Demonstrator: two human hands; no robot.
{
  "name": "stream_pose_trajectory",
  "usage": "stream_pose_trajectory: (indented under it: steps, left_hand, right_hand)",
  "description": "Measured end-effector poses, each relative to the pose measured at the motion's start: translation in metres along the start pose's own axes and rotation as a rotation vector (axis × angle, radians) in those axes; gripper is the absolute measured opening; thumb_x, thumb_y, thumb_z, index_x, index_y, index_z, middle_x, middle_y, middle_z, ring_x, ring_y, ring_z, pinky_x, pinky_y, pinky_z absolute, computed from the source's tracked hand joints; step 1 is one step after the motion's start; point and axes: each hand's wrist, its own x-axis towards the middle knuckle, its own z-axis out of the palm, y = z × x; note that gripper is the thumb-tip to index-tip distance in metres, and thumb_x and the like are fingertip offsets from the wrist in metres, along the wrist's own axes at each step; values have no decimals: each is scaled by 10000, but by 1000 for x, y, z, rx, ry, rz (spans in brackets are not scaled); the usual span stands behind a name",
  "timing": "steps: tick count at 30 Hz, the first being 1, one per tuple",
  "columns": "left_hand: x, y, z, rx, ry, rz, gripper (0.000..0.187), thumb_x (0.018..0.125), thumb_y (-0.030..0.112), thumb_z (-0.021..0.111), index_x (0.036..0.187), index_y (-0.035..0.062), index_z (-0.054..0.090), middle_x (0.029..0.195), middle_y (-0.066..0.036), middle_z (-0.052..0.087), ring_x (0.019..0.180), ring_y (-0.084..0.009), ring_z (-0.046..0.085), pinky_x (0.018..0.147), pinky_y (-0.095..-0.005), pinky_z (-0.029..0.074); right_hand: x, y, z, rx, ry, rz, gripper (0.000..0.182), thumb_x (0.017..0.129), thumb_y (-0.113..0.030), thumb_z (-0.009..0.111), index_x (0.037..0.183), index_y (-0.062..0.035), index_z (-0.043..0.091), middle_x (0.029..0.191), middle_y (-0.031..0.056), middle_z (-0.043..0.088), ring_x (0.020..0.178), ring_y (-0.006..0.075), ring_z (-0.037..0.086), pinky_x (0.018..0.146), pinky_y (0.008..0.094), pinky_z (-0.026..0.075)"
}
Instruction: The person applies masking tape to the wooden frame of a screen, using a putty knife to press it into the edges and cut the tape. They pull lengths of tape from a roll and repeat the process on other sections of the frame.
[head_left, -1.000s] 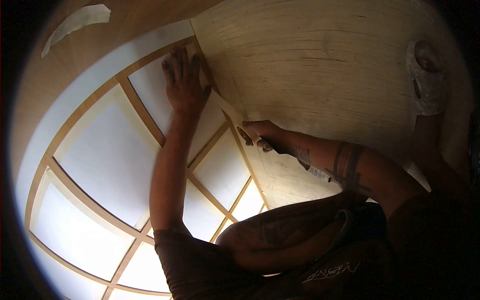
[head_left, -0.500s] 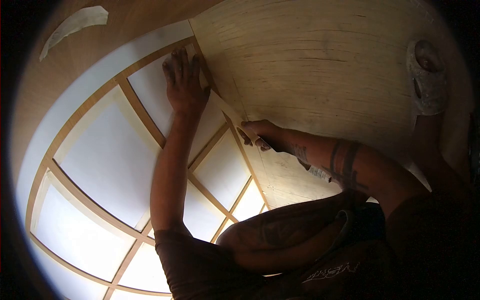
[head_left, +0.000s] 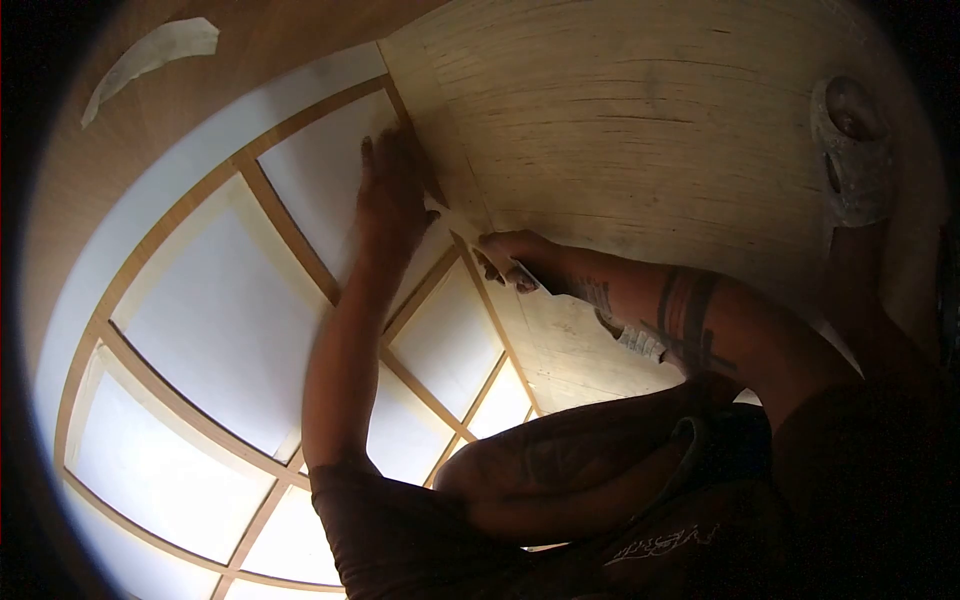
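Observation:
My left hand is against the upper right corner of a wooden lattice frame with white panes. Its index finger and thumb stand apart; the other fingers are blurred and dark. From beside the left thumb, a pale strip that looks like masking tape runs along the frame's right edge to my right hand. The right fingers are closed on the strip, close to the plywood surface. A thin white edge of sheet shows below the right wrist, partly hidden by the forearm.
A loose pale strip is on the brown wood surface at upper left. My bent knee is close under the right forearm. A foot in a worn, dusty slipper rests on the plywood at right; another foot shows beneath the forearm.
My left hand has slid down and right along the frame's edge, from flat with spread fingers to a turned, blurred pose. My right hand has hardly moved and keeps its hold.

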Motion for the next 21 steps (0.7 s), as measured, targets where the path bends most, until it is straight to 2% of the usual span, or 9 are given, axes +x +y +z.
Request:
stream_pose_trajectory:
  steps: [3,7,9,10,12,13,15,21]
  left_hand:
    - [-14,2,1,-127,-23,67,792,770,453,841,1413,74,575,1526,-176,479,1489,-346,355,1274,-560,209]
    - [-25,6,7,-91,-47,72,686,810,431,815,1381,109,611,1519,-165,493,1488,-339,362,1269,-575,206]
    - [-29,7,16,-122,34,35,556,870,385,780,1353,146,646,1592,-168,416,1504,-361,330,1257,-613,186]
    - [-26,6,18,-122,30,31,556,870,385,780,1353,146,646,1592,-168,416,1504,-361,330,1257,-613,186]
    - [-18,6,18,-121,146,-77,582,856,354,799,1364,131,624,1593,-166,409,1502,-353,337,1250,-601,216]
    - [-19,4,14,-123,145,-75,582,856,354,799,1364,131,624,1593,-166,409,1502,-353,337,1250,-601,216]
    - [-20,-2,5,-213,166,-194,649,836,376,815,1388,117,591,1596,-161,403,1504,-342,338,1249,-581,235]
    - [-23,-1,7,-170,166,-190,818,797,471,829,1472,120,530,1631,-157,357,1529,-330,299,1259,-564,216]
  right_hand:
    - [0,1,3,1,7,29,392,978,-497,605,1023,-109,644,843,45,671,426,66,425,394,249,305]
    - [-5,5,1,28,-66,15,396,964,-503,625,1032,-114,646,841,42,665,433,54,428,394,246,301]
    - [-6,5,4,21,-55,17,357,949,-472,634,1021,-122,649,853,55,662,455,60,413,414,259,303]
    - [-6,5,6,18,-41,9,319,934,-440,643,1011,-131,653,866,67,660,476,67,398,434,272,306]
    - [-5,6,8,36,-49,19,326,935,-439,642,1018,-124,649,873,72,660,478,71,403,432,272,304]
    - [-5,7,8,57,-53,24,334,936,-438,641,1024,-116,646,880,77,660,479,75,408,429,272,303]
    - [-2,9,9,67,-66,15,341,939,-434,636,1029,-105,641,878,82,659,483,80,416,425,268,299]
    - [-8,0,14,45,-38,42,335,940,-409,628,1012,-82,625,862,91,654,455,93,403,410,262,284]
